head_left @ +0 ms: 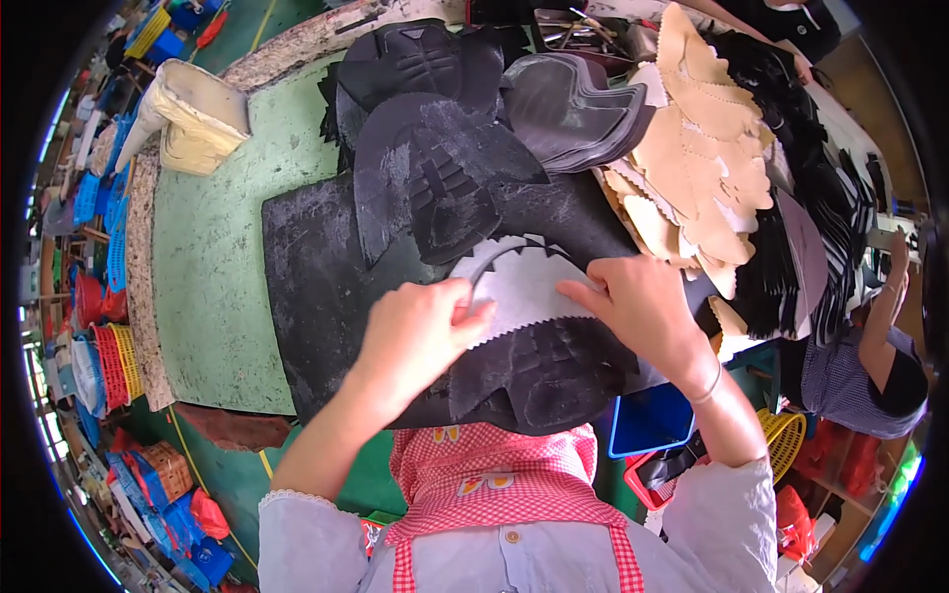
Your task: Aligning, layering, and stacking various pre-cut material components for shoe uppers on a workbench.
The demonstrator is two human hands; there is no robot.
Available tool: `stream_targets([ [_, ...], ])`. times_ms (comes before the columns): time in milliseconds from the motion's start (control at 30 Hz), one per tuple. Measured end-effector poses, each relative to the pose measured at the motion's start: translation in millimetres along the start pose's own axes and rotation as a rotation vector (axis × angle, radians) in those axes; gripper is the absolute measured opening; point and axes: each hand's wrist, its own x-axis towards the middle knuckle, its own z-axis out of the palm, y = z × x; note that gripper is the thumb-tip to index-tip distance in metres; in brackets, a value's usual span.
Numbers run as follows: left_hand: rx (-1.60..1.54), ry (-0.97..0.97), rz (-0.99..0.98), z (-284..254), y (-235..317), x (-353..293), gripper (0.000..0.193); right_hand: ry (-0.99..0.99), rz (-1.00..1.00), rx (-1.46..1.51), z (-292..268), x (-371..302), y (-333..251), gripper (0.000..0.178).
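Between my two hands is a pale grey, curved cut piece [529, 292] with zigzag edges, looking like a leather or lining part. My left hand [410, 331] pinches its left end between thumb and fingers. At the opposite end, the thumb and curled fingers of my right hand [647, 306] grip it. A black strip with a toothed edge lies along its upper curve; whether they are joined I cannot tell. Just below is a black shaped piece [554, 371] with ridged markings. Similar black pieces [430, 178] overlap farther up, on a dark sheet [316, 296].
A stack of dark grey curved pieces [573, 109] and a pile of tan scalloped pieces [692, 148] lie beyond my hands. A tool tray [583, 35] sits at the back. A yellowish container [203, 119] stands far left. A blue bin [652, 420] is below right; another person [860, 376] works at right.
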Motion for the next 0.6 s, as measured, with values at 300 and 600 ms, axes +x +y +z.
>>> stream_targets([
  [300, 0.167, 0.309, 0.404, -27.3, -10.0, 20.0, 0.068, 0.446, 0.226, 0.249, -22.7, 26.5, 47.2, 0.032],
  [600, -0.117, 0.41, 0.467, -45.0, 29.4, -4.2, 0.033, 0.63, 0.107, -0.041, -5.2, 37.8, 97.1, 0.043],
])
